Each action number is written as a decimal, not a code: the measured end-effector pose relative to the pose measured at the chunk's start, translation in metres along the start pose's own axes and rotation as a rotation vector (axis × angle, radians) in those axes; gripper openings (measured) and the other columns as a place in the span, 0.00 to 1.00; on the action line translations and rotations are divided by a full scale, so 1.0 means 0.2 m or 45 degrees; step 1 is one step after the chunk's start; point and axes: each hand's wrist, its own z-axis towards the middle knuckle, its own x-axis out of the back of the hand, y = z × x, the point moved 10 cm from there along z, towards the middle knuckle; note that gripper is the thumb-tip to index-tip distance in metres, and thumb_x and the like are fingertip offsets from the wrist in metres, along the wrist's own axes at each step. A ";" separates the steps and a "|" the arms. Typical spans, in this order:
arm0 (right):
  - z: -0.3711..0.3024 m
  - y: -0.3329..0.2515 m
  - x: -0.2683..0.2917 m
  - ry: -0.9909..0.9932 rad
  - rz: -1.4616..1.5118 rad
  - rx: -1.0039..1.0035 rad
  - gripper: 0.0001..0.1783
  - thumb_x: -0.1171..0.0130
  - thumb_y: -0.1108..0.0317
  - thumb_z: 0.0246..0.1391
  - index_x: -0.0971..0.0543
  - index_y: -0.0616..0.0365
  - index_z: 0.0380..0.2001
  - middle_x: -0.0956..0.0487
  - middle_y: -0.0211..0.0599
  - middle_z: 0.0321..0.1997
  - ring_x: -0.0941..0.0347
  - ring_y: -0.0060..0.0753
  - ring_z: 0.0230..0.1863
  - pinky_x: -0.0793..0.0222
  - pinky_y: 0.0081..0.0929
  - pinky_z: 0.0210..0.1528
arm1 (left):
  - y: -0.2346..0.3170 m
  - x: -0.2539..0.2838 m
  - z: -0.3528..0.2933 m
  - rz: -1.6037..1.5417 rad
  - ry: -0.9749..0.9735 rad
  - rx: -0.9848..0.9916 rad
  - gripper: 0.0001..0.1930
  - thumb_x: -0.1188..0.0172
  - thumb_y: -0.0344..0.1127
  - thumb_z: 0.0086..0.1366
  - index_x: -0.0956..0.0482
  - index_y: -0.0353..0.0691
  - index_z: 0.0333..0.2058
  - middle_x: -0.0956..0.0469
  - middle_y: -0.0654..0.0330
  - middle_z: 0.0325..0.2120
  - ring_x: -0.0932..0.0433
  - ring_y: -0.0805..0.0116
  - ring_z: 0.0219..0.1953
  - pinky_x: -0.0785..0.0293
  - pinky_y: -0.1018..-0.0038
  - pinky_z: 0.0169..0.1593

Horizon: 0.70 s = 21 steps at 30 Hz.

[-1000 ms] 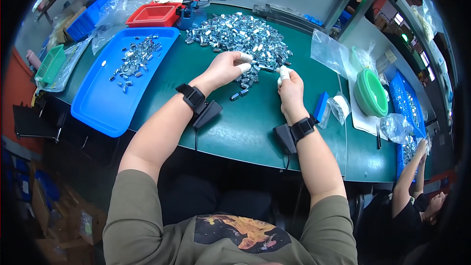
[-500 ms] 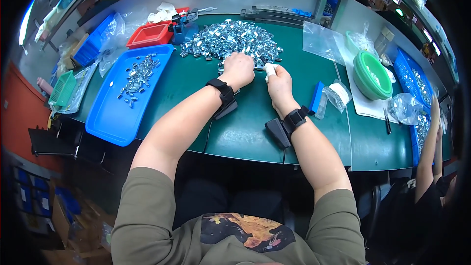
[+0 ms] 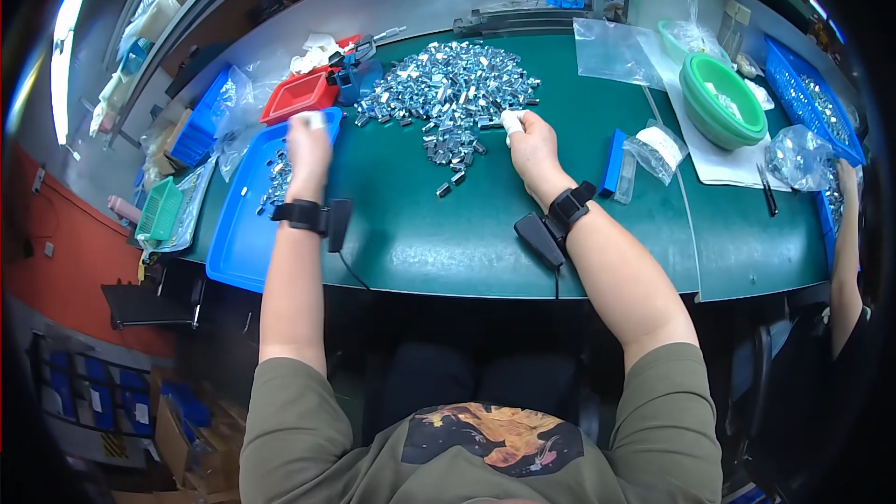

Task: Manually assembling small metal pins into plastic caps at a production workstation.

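Observation:
A heap of small shiny metal parts [image 3: 457, 79] lies on the green table, with several strays trailing toward me. Just right of the trail is my right hand [image 3: 535, 154], its fingers pressed together and a white covering on a fingertip. A small dark piece shows beside those fingertips, but whether they grip it is hidden. Over the far end of the blue tray [image 3: 233, 257] is my left hand [image 3: 309, 154], smeared by motion, a white tip showing at its fingers. What it holds, if anything, I cannot make out. More metal parts [image 3: 277, 182] lie in the tray, partly behind this hand.
Behind the tray stand a red bin [image 3: 299, 96] and a blue tool [image 3: 353, 79]. To the right are a small blue box [image 3: 613, 164], a bagged white roll [image 3: 657, 149], green bowls [image 3: 719, 103] and a pen [image 3: 768, 190]. Another person's arm [image 3: 847, 233] reaches in at far right.
My left hand has gone from the heap leftward to over the blue tray. The right hand stays near the heap. Several parts now lie nearer me, and the whole view has shifted slightly.

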 end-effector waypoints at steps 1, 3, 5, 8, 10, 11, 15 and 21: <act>0.01 0.01 0.02 0.015 -0.031 -0.001 0.10 0.49 0.65 0.51 0.25 0.60 0.32 0.30 0.29 0.20 0.39 0.20 0.20 0.44 0.21 0.21 | -0.06 0.09 0.03 0.061 0.064 0.018 0.13 0.49 0.38 0.56 0.28 0.34 0.35 0.26 0.45 0.32 0.26 0.51 0.37 0.32 0.64 0.41; 0.02 0.02 0.05 0.036 -0.089 0.010 0.09 0.50 0.69 0.48 0.25 0.61 0.31 0.25 0.40 0.23 0.30 0.31 0.23 0.37 0.28 0.25 | -0.13 0.15 0.03 0.130 0.129 0.027 0.13 0.47 0.38 0.55 0.28 0.34 0.35 0.26 0.46 0.33 0.26 0.51 0.37 0.32 0.65 0.42; 0.02 0.02 0.03 0.039 -0.088 0.017 0.09 0.50 0.69 0.48 0.25 0.61 0.31 0.25 0.41 0.24 0.30 0.32 0.23 0.37 0.28 0.26 | -0.08 0.17 0.01 0.235 0.200 -0.177 0.13 0.44 0.37 0.54 0.27 0.35 0.36 0.25 0.48 0.34 0.26 0.53 0.38 0.32 0.66 0.43; 0.03 0.01 0.02 0.039 -0.120 0.040 0.09 0.51 0.70 0.48 0.25 0.61 0.31 0.25 0.42 0.25 0.29 0.33 0.24 0.36 0.29 0.26 | 0.15 -0.08 -0.09 -0.092 -0.124 -0.434 0.15 0.41 0.36 0.51 0.27 0.35 0.37 0.24 0.51 0.33 0.25 0.57 0.37 0.31 0.69 0.43; 0.01 0.03 0.05 0.028 -0.109 0.014 0.09 0.50 0.68 0.50 0.26 0.61 0.32 0.28 0.31 0.22 0.37 0.21 0.21 0.43 0.21 0.23 | 0.45 -0.32 -0.33 -0.174 -0.502 -0.401 0.17 0.40 0.35 0.50 0.27 0.36 0.39 0.24 0.53 0.33 0.25 0.62 0.36 0.30 0.71 0.43; 0.01 0.02 0.04 0.015 -0.096 0.010 0.09 0.50 0.67 0.52 0.26 0.60 0.32 0.30 0.25 0.20 0.41 0.15 0.20 0.46 0.18 0.21 | 0.55 -0.41 -0.41 -0.190 -0.616 -0.484 0.16 0.41 0.35 0.50 0.26 0.36 0.39 0.24 0.53 0.33 0.25 0.62 0.36 0.30 0.71 0.42; -0.01 0.02 0.03 -0.001 -0.093 0.007 0.09 0.50 0.67 0.52 0.26 0.61 0.32 0.30 0.26 0.21 0.40 0.16 0.21 0.45 0.18 0.22 | 0.83 -0.66 -0.63 -0.046 -0.906 -0.615 0.14 0.42 0.34 0.51 0.25 0.38 0.38 0.24 0.51 0.33 0.24 0.62 0.34 0.30 0.71 0.39; -0.01 0.00 0.02 0.040 -0.123 0.066 0.11 0.47 0.63 0.49 0.25 0.61 0.29 0.24 0.42 0.24 0.28 0.34 0.25 0.35 0.29 0.29 | 0.74 -0.83 -0.56 -0.003 -0.862 -0.510 0.14 0.43 0.33 0.52 0.26 0.37 0.39 0.24 0.54 0.29 0.25 0.63 0.31 0.30 0.71 0.35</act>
